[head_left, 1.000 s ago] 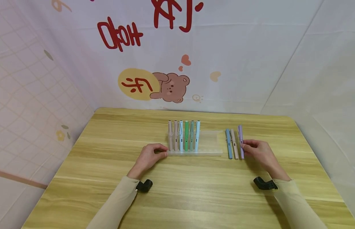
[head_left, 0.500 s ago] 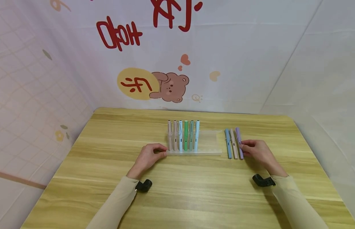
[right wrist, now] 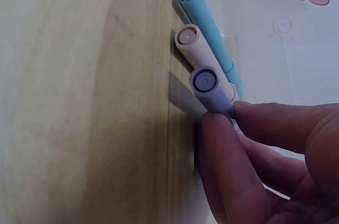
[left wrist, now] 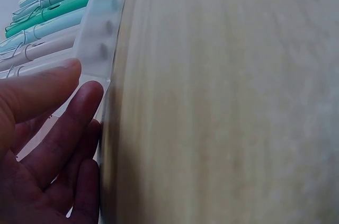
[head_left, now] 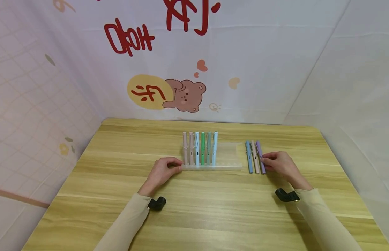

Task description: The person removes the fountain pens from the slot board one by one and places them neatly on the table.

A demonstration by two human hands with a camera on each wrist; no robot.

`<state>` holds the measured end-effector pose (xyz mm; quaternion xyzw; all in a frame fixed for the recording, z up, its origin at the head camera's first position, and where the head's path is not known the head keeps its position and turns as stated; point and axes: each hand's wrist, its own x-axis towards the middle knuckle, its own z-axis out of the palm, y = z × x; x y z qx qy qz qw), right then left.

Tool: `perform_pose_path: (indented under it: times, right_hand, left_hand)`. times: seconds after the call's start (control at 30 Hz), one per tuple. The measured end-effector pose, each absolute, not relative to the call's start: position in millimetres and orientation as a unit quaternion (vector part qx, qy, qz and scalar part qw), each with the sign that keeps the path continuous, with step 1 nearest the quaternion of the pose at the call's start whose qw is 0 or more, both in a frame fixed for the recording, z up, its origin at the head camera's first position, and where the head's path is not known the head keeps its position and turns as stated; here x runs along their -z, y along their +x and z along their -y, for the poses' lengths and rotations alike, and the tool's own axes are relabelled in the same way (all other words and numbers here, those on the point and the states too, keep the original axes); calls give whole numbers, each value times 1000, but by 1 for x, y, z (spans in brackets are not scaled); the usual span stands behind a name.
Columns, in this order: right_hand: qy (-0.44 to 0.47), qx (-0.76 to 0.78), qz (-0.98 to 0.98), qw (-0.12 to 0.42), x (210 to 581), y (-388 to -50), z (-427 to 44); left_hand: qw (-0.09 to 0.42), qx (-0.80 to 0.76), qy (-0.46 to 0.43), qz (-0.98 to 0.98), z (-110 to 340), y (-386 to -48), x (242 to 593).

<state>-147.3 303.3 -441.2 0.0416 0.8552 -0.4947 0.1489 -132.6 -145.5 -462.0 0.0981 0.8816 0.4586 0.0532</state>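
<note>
My right hand (head_left: 280,165) pinches a purple pen (head_left: 261,157) between thumb and fingers at the table's right side. In the right wrist view the purple pen (right wrist: 209,87) shows its round end toward the camera. Just left of it lie a beige pen (head_left: 255,157) and a blue pen (head_left: 249,157), almost parallel. My left hand (head_left: 163,171) holds the left end of a clear pen rack (head_left: 227,167) with thumb and fingertips. Several pens stand side by side in the rack's left part, among them a green pen (head_left: 203,149); its right part holds none.
The wooden table (head_left: 194,209) extends in front of the rack and to both sides. Behind it hangs a white printed cloth (head_left: 260,52) with a bear and red writing. A black wrist camera (head_left: 157,203) sits on the left sleeve, another black camera (head_left: 286,195) on the right.
My right hand has moved the purple pen leftward, closing the gap to the beige pen and tilting its top left. My left hand stays at the rack's end.
</note>
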Motion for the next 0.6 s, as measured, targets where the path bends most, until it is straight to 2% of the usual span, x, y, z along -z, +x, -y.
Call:
perform_pose_path:
  times: [0.6]
  right_hand:
    - [30, 435, -888, 147, 437, -150, -305]
  left_hand:
    - [52, -457, 97, -883, 146, -133, 463]
